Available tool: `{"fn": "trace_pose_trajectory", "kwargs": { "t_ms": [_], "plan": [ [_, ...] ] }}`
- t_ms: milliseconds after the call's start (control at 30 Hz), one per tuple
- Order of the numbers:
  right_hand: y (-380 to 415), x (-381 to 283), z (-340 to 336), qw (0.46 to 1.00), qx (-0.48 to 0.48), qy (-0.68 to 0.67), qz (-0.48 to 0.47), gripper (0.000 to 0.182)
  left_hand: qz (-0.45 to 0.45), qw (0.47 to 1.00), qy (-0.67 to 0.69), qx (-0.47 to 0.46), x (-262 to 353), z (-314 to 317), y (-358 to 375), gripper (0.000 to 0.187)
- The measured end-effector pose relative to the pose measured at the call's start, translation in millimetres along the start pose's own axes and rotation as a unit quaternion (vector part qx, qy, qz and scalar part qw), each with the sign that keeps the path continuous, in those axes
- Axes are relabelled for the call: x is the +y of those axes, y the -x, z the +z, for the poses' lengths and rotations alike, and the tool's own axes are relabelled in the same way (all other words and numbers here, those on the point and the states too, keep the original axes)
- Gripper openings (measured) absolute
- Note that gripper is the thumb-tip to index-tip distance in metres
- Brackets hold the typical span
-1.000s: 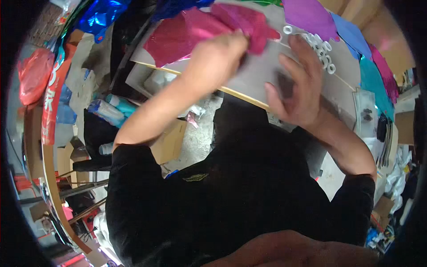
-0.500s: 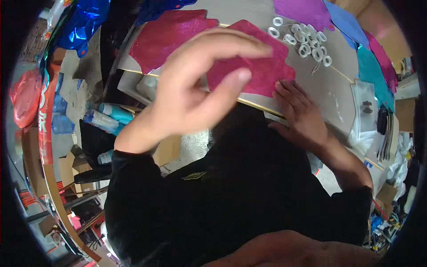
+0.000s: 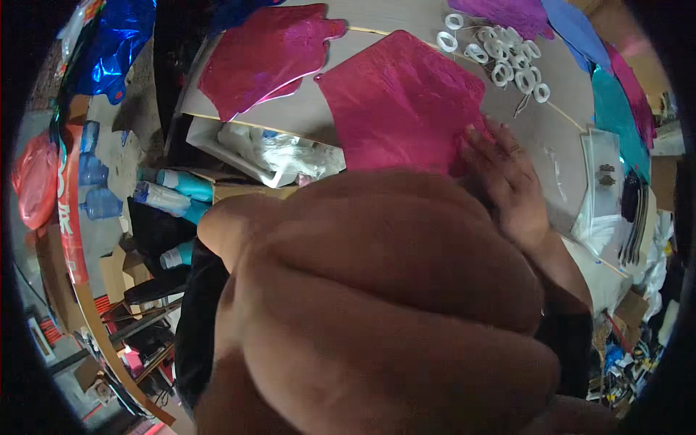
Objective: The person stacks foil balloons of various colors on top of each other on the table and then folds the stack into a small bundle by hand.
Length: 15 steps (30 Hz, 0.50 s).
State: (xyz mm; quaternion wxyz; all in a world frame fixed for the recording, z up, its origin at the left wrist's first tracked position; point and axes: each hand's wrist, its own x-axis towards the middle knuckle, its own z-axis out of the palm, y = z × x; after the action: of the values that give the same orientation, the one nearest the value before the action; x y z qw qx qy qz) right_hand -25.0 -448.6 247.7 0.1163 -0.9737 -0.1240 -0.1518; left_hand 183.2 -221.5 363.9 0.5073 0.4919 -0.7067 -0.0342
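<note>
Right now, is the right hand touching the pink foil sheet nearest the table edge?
Touching. The head view shows the right hand with its fingertips resting flat on the pink foil sheet, no gap visible.

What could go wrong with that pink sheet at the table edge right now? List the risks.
The left hand fills most of the view close to the camera, so the near part of the pink foil sheet is hidden; a slip could go unseen. Only the right hand presses the sheet, at its right edge, so it might shift or crease. The sheet seems to reach the table edge and could slide off.
</note>
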Motion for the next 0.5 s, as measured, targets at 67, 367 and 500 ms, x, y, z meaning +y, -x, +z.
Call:
{"fn": "trace_pose_trajectory", "kwargs": {
  "t_ms": [67,367,500],
  "plan": [
    [-3,8,8,1.000,-0.016,-0.007,-0.005,0.082,0.016,1.000,-0.011,0.021,-9,17,-8,0.022],
    [6,17,21,1.000,-0.013,-0.012,0.019,0.081,0.099,0.988,-0.062,0.097,-6,26,1,0.024],
    [4,6,13,0.998,0.001,-0.013,0.060,0.076,-0.058,0.957,-0.265,0.105,-32,-6,15,0.037]
  ]
}}
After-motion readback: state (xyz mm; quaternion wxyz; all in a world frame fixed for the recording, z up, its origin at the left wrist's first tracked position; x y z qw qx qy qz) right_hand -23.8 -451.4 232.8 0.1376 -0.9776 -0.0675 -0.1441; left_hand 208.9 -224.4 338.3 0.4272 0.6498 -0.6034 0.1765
